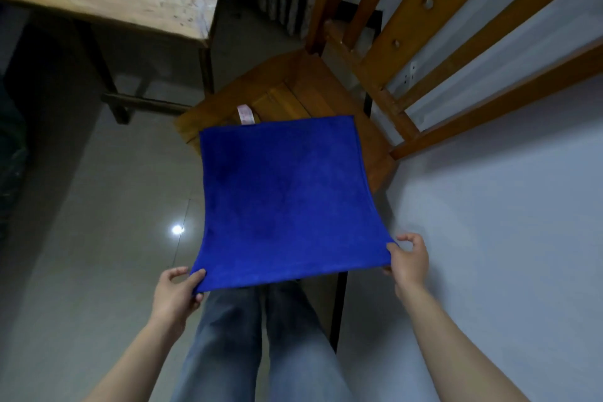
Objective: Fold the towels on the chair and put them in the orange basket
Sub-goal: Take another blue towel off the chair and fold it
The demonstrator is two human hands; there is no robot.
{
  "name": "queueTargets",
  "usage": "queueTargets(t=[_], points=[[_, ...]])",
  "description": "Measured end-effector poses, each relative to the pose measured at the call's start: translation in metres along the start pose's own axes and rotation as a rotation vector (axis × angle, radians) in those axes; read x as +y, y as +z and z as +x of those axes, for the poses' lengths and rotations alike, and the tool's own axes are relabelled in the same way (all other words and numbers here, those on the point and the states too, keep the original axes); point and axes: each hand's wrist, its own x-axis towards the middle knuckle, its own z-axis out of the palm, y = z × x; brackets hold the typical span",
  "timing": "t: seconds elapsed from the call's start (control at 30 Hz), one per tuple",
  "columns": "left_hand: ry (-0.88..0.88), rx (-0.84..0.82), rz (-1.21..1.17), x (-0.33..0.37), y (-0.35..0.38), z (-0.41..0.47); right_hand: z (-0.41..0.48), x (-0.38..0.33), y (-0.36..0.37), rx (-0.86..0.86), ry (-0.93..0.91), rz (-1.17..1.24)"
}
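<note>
Left hand (177, 287) and right hand (409, 259) pinching blue towel (284, 196) near corners, far edge on chair (293, 91)

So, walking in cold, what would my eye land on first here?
The bright blue towel, spread flat in the middle of the view, its far edge over the wooden chair seat. The left hand and right hand each pinch a near corner of it. A small white tag pokes out at the towel's far edge.

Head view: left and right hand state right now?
Left hand: closed, fingers pinching the near left corner of the blue towel.
Right hand: closed, fingers pinching the towel's near right corner.
</note>
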Motion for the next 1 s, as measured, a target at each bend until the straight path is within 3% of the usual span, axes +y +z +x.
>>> queueTargets(t=[0.2, 0.27, 0.37, 0.43, 0.57, 0.77, 1.0], points=[[0.373, -0.011, -0.014, 0.030, 0.002, -0.031, -0.007, -0.030, -0.012, -0.154, 0.036, 0.022], [0.370, -0.027, -0.058, 0.036, 0.000, -0.032, -0.009, -0.043, -0.012, -0.215, 0.108, 0.128], [0.181, -0.163, -0.321, 0.043, -0.003, -0.026, -0.010, -0.053, -0.014, -0.338, 0.256, 0.330], [0.186, -0.225, -0.289, 0.045, -0.003, -0.023, -0.008, -0.054, -0.013, -0.394, 0.264, 0.403], [0.463, -0.119, 0.084, 0.054, 0.006, -0.020, -0.002, -0.054, -0.002, -0.398, 0.038, 0.227], [0.548, -0.075, 0.127, 0.094, 0.020, 0.002, 0.023, -0.068, 0.019, -0.246, -0.242, -0.042], [0.607, -0.109, 0.114, 0.152, 0.050, 0.018, 0.055, -0.108, 0.059, -0.166, -0.292, -0.144]])
